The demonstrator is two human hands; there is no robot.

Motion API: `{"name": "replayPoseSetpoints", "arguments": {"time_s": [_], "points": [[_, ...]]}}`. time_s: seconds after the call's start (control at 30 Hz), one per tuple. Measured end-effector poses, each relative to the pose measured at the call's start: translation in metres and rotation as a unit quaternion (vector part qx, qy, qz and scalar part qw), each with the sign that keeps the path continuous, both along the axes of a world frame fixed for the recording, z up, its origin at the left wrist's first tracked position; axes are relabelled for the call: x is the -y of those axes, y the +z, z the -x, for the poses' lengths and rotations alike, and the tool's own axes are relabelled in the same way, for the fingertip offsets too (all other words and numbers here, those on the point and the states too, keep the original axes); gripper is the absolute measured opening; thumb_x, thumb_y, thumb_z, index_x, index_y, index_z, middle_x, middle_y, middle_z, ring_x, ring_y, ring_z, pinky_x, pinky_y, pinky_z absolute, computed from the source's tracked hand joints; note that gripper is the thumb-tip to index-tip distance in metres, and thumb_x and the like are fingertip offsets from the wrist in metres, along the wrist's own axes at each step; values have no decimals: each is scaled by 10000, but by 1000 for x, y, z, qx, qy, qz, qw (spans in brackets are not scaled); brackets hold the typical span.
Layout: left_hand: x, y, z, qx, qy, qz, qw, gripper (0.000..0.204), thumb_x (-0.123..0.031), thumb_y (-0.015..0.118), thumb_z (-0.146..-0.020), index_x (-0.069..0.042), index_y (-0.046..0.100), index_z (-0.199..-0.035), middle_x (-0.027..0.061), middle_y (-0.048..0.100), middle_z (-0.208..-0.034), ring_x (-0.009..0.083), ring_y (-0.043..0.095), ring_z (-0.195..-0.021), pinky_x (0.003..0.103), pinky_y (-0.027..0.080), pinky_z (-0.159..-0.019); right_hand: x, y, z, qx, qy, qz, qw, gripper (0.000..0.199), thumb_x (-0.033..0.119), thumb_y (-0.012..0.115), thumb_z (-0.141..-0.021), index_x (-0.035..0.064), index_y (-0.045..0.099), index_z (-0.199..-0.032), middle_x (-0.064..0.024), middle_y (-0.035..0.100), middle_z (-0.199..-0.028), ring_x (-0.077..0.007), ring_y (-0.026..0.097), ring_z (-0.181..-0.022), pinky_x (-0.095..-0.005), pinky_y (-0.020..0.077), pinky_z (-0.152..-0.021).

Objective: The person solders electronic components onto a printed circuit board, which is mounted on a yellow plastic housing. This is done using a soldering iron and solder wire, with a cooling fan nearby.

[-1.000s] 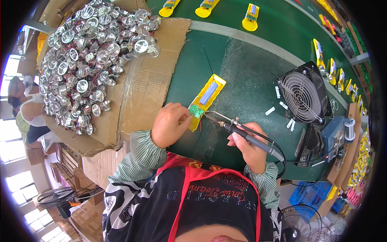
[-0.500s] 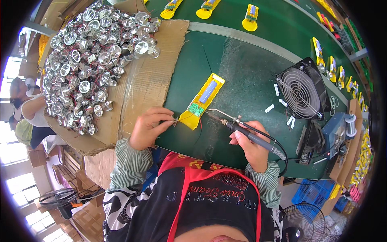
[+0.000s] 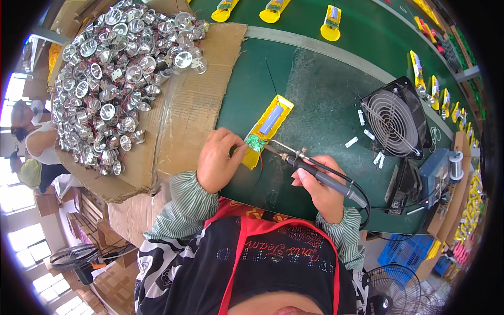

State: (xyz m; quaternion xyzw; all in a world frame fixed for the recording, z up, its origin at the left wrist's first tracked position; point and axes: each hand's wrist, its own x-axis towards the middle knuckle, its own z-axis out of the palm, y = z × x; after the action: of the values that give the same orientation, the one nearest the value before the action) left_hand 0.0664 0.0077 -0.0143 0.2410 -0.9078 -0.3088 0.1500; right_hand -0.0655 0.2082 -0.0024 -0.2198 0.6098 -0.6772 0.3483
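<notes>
A yellow flashlight housing (image 3: 282, 106) lies at a slant on the green bench, holding a blue cylindrical battery (image 3: 271, 119) and a small green circuit board (image 3: 255, 143). My left hand (image 3: 219, 160) is closed in a pinch at the board's left edge; whatever its fingertips hold is too small to make out. In my right hand (image 3: 324, 191) is a soldering iron (image 3: 328, 180) with a bent metal feed tube (image 3: 283, 145) along it. The iron's tip is at the board's right side. A red wire hangs beside the housing, and a thin black one sticks out past its far end.
Cardboard (image 3: 202, 97) at left carries a heap of silvery reflectors (image 3: 107, 84). A square black fan (image 3: 394, 118) stands at right, with small white pieces (image 3: 351, 142) near it. Behind it sits a blue soldering station (image 3: 438, 168). More yellow housings (image 3: 331, 31) line the far green belt.
My left hand has moved right and away from me, from beside the housing's near end to the circuit board. The soldering iron has shifted slightly left, its tip closer to the board.
</notes>
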Motion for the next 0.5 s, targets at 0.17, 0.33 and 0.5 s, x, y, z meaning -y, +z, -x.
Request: {"name": "replayPoseSetpoints", "arguments": {"time_s": [0.17, 0.33, 0.5], "points": [[0, -6, 2, -12, -17, -27, 999, 75, -61, 641, -746, -16, 589, -777, 132, 569, -843, 320, 540, -811, 396, 445, -716, 9, -6, 0, 16, 13, 2, 1000, 181, -13, 622, -819, -68, 541, -972, -114, 666, -809, -145, 658, -695, -262, 551, -640], [1, -5, 3, -2, -26, -43, 999, 83, -56, 642, -740, -8, 583, -773, 128, 571, -839, 321, 541, -807, 396, 446, -711, 13, -9, 1, 31, 24, -10, 999, 187, -13, 625, -814, -66, 540, -972, -113, 665, -808, -141, 657, -699, -258, 547, -639], [2, -5, 3, -3, -28, -49, 998, 87, -50, 647, -735, -7, 582, -773, 125, 573, -843, 319, 543, -809, 396, 446, -708, 15, -11, 3, 21, 44, -21, 999, 168, -10, 594, -848, -66, 522, -989, -150, 652, -804, -175, 657, -706, -281, 567, -640]]}}
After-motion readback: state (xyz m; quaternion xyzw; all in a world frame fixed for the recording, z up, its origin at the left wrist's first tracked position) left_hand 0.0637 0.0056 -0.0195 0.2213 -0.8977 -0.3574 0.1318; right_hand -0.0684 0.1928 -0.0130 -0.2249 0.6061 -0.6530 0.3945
